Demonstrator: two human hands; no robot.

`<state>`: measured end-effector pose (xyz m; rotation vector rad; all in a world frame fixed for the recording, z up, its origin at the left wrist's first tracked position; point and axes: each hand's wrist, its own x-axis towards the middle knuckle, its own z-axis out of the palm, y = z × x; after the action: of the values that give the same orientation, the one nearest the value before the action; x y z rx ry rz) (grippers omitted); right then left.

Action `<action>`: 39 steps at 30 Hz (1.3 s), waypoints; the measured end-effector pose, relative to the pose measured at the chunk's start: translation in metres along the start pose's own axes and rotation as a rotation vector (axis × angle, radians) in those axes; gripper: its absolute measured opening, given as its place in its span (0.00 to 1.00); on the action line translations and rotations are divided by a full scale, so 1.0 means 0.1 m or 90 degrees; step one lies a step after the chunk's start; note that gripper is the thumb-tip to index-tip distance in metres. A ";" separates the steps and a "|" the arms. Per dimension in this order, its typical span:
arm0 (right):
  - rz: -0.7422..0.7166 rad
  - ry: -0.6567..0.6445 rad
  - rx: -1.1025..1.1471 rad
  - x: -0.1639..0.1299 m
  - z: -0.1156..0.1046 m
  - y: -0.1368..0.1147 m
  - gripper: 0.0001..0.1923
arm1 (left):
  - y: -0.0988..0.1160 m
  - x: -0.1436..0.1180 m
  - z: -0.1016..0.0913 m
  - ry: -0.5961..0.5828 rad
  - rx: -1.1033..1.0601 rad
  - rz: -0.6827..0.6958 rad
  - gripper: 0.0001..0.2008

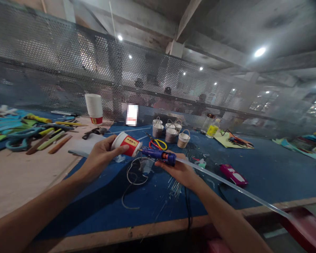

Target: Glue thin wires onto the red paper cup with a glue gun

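Note:
My left hand is closed round a paper cup, white with a red and yellow printed band, tilted on its side. In my right hand is a blue hot glue gun, its nozzle pointing left at the cup's base; whether the tip touches cannot be made out. A long clear glue stick runs out of the gun's back toward the lower right. Below the gun a loop of white wire lies on the blue mat. Yellow and red handled pliers lie just behind it.
Several small rope-handled buckets stand behind the pliers. At the left are a stack of paper cups, teal scissors and carving tools. Cut wires, a magenta case and a yellow-labelled bottle are to the right.

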<state>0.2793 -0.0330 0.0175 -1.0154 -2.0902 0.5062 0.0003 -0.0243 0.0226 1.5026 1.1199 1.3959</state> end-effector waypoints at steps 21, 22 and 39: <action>-0.057 0.049 -0.045 0.00 0.01 0.14 0.09 | 0.03 -0.01 -0.01 -0.006 0.008 -0.009 0.11; -0.057 0.051 -0.042 0.00 0.01 0.14 0.10 | 0.03 -0.01 0.00 -0.005 0.006 -0.010 0.11; -0.065 0.087 -0.042 0.04 0.03 0.16 0.16 | 0.01 -0.01 -0.01 -0.009 0.031 0.000 0.14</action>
<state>0.2834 -0.0200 0.0080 -0.9475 -2.0359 0.3095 -0.0011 -0.0257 0.0235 1.5445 1.1528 1.3655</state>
